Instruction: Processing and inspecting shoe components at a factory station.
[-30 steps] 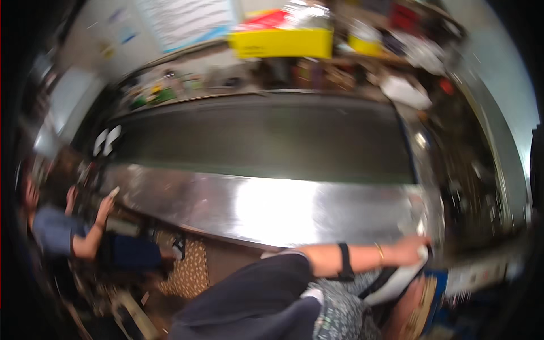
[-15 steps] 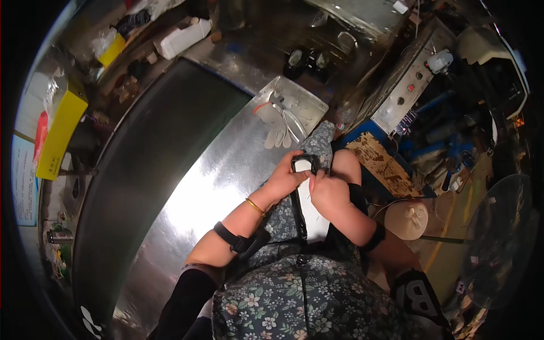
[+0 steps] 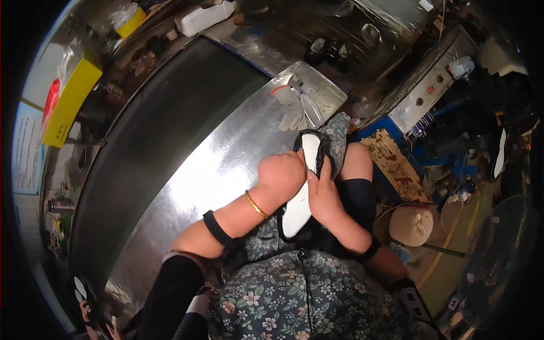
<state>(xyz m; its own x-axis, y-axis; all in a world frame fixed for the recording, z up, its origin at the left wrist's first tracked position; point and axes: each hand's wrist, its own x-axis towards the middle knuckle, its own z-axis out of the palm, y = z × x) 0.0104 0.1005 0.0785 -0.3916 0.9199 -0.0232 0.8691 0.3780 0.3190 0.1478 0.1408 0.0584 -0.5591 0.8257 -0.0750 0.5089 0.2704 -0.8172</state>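
Observation:
A black shoe upper with a white, sole-shaped underside (image 3: 297, 212) lies lengthwise over my lap, underside up, the black edge rising around its far end. My left hand (image 3: 282, 173) is closed at its left edge, fingers curled; whether they pinch the black edge is hidden. From the right, my right hand (image 3: 326, 199) holds the shoe, thumb on the white face and fingers along the black side. Just beyond it, a pale work glove (image 3: 292, 107) and metal-handled pliers (image 3: 310, 107) lie on the bench's metal plate (image 3: 330, 93).
A dark conveyor belt (image 3: 170, 119) curves along the left beside the shiny metal bench (image 3: 209, 164). At right stand a control panel with buttons (image 3: 425, 93) and a whitish container (image 3: 411, 225). A yellow box (image 3: 73, 102) is far left. Another person's hands (image 3: 86, 310) show lower left, near a white-soled shoe (image 3: 80, 288).
The shoe has turned, its near end swinging left. My left hand has moved from its far end to its left edge and curled; my right hand has shifted down its right side.

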